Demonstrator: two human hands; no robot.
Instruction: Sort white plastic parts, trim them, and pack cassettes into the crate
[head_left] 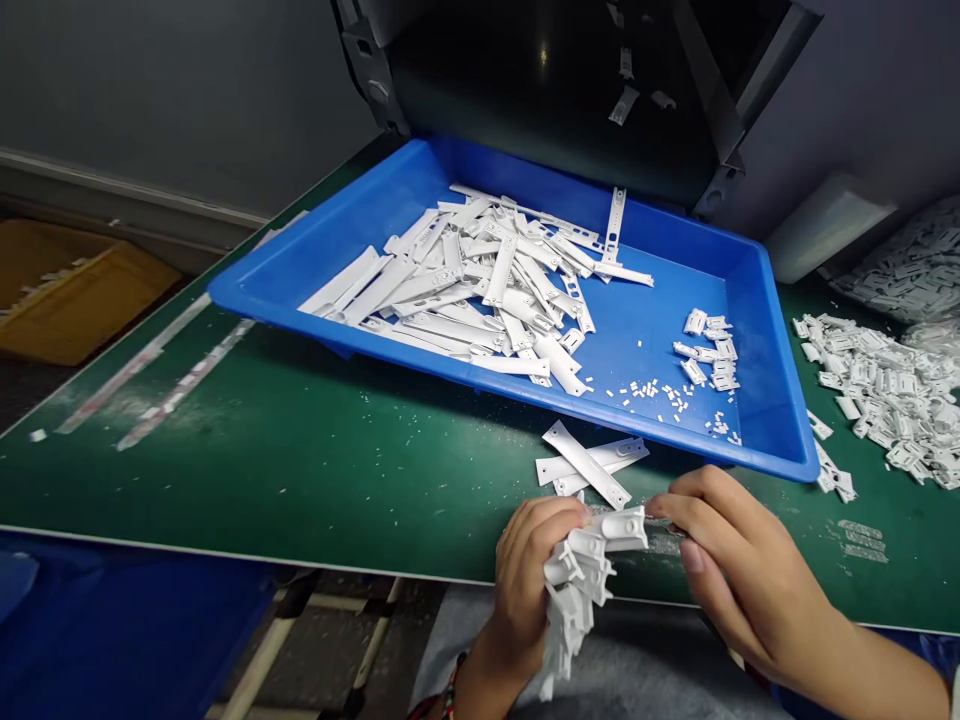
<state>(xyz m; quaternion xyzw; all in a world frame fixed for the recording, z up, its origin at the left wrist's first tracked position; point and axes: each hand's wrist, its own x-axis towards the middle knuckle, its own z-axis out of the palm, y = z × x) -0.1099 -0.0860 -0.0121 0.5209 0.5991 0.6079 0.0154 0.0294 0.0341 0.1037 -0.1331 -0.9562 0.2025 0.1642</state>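
Around bunched white parts (579, 580), left fingers (534, 530) curled.

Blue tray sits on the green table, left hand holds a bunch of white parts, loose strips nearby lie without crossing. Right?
Not quite: the loose strips cross, one lying over others, as the head view shows. The rest stands: blue tray on the green table, left hand holding a bunch of white parts.

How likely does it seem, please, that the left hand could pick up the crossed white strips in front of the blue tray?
Probably not as things stand: the way to the strips looks free, just beyond the left hand, but that hand is full, gripping a bundle of white pieces.
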